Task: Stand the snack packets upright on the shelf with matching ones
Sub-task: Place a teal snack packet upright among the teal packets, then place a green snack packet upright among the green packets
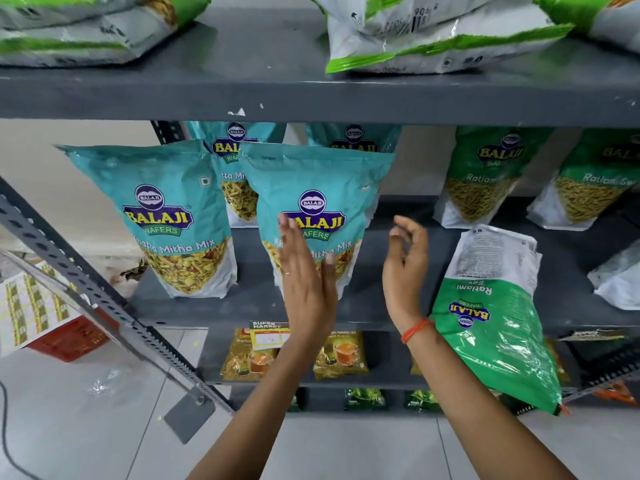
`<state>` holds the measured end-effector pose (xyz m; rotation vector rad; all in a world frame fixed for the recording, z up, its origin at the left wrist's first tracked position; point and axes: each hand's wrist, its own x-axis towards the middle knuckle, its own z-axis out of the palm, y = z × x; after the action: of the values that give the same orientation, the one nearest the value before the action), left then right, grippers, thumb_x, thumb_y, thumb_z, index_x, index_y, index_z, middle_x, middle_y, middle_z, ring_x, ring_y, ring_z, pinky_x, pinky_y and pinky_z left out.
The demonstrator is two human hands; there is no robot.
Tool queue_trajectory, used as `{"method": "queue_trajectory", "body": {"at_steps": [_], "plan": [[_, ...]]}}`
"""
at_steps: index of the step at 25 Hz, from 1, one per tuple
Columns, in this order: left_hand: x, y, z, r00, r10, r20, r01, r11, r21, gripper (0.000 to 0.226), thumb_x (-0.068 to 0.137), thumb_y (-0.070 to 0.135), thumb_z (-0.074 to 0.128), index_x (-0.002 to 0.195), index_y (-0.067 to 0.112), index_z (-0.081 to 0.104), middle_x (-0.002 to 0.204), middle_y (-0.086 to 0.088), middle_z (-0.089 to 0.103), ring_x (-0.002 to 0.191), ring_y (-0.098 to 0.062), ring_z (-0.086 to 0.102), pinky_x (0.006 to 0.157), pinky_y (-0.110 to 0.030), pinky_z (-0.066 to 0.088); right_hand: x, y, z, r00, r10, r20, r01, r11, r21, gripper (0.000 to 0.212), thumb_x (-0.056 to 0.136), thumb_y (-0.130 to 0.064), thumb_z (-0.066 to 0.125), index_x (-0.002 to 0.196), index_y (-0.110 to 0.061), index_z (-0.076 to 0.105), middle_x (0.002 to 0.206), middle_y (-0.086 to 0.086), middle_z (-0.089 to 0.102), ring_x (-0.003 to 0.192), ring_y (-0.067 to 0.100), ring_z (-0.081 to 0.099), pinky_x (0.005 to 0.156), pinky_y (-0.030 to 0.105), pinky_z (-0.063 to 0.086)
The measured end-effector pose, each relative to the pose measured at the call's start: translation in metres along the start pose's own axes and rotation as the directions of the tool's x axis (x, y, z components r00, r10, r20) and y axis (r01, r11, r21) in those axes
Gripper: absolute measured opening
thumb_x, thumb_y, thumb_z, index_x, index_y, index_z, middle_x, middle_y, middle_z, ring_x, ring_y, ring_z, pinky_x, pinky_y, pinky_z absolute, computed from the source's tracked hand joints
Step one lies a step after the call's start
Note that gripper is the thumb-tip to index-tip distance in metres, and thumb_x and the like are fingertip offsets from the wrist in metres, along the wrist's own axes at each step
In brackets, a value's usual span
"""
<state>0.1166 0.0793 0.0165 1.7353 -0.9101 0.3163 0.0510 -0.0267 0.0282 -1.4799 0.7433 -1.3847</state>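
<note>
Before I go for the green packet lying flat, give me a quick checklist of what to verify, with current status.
1. Front teal packet stands upright beside its matching teal packet: ok.
2. Left hand off the teal packet: not ok, open palm lies against its front.
3. Right hand free: ok, open and holding nothing.
4. Green Ratlami Sev packet upright: not ok, it lies flat, upside down, overhanging the shelf edge.
5. Matching green packets upright at the back right: ok.
6. Room to stand it among them: cannot tell.
</note>
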Motion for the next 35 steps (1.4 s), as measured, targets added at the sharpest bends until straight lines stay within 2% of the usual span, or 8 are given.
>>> {"method": "queue_trajectory", "body": {"at_steps": [6,9,11,17,20,24,28,35], "plan": [[-0.025,0.051,0.087,0.901,0.165,0.402,-0.162,0.986,-0.042,0.050,0.098,0.021,0.034,0.146,0.010,0.022,0.156,-0.006,0.017,0.145,-0.012,0.011,0.118,-0.028,0.011,0.029,-0.004,-0.071,0.951,-0.308,0.005,0.301,0.926,-0.229,0.016,0.093,-0.003,0.048,0.106,-0.002,0.057,0.111,0.013,0.055,0.111,0.028,0.053,0.099,0.040,0.045],[-0.029,0.052,0.134,0.765,-0.100,0.636,0.048,0.994,0.099,0.037,0.095,0.012,0.042,0.131,0.011,0.051,0.133,-0.020,0.056,0.126,-0.030,0.050,0.099,-0.035,0.042,0.048,0.017,-0.137,0.947,-0.294,0.132,0.322,0.874,-0.364,0.015,0.091,-0.002,0.050,0.104,-0.002,0.059,0.111,0.017,0.060,0.111,0.029,0.052,0.101,0.036,0.039],[-0.024,0.052,0.160,0.672,-0.234,0.702,0.167,0.972,0.164,0.033,0.093,0.004,0.043,0.123,0.006,0.058,0.124,-0.022,0.062,0.113,-0.033,0.058,0.091,-0.035,0.043,0.070,0.040,-0.192,0.948,-0.233,0.216,0.309,0.831,-0.462,0.018,0.085,0.006,0.052,0.100,-0.001,0.061,0.108,0.018,0.063,0.108,0.034,0.054,0.098,0.034,0.036],[-0.028,0.045,0.194,0.647,-0.351,0.677,0.503,0.864,-0.032,0.028,0.086,-0.019,0.045,0.111,-0.017,0.057,0.123,-0.035,0.055,0.073,0.007,0.061,0.085,-0.019,0.046,0.098,0.100,-0.301,0.888,-0.035,0.459,0.354,0.689,-0.632,0.041,0.074,0.020,0.047,0.102,-0.003,0.066,0.116,0.019,0.059,0.110,0.038,0.052,0.099,0.029,0.036],[-0.036,0.038,0.196,0.596,-0.525,0.608,0.698,0.712,-0.069,0.031,0.082,-0.016,0.055,0.113,-0.015,0.057,0.114,-0.029,0.063,0.062,0.003,0.066,0.079,-0.025,0.055,0.103,0.110,-0.309,0.822,-0.040,0.568,0.450,0.657,-0.605,0.038,0.079,0.012,0.055,0.112,-0.007,0.062,0.123,0.016,0.055,0.114,0.033,0.052,0.102,0.033,0.041],[-0.039,0.034,0.194,0.469,-0.606,0.643,0.822,0.565,-0.067,0.032,0.080,-0.010,0.062,0.112,-0.007,0.062,0.070,0.004,0.076,0.062,-0.005,0.069,0.068,-0.021,0.058,0.105,0.123,-0.314,0.794,-0.070,0.604,0.517,0.599,-0.611,0.038,0.080,0.008,0.061,0.116,-0.002,0.059,0.127,0.018,0.056,0.114,0.033,0.057,0.102,0.037,0.047],[-0.041,0.040,0.194,0.504,-0.525,0.686,0.774,0.627,-0.088,0.032,0.079,-0.015,0.059,0.111,-0.008,0.061,0.069,0.008,0.076,0.065,-0.004,0.070,0.062,-0.015,0.057,0.106,0.127,-0.319,0.818,0.011,0.575,0.401,0.705,-0.584,0.033,0.094,-0.014,0.051,0.126,-0.021,0.054,0.137,0.005,0.051,0.126,0.018,0.048,0.105,0.015,0.030],[-0.051,0.051,0.195,0.622,-0.456,0.636,0.672,0.728,-0.135,0.027,0.080,-0.012,0.060,0.107,-0.012,0.062,0.096,-0.013,0.072,0.067,-0.002,0.070,0.065,-0.014,0.056,0.113,0.135,-0.319,0.885,0.064,0.461,0.261,0.751,-0.606,0.030,0.093,-0.024,0.053,0.101,-0.053,0.058,0.109,-0.009,0.059,0.097,-0.014,0.052,0.080,-0.006,0.031]]}}
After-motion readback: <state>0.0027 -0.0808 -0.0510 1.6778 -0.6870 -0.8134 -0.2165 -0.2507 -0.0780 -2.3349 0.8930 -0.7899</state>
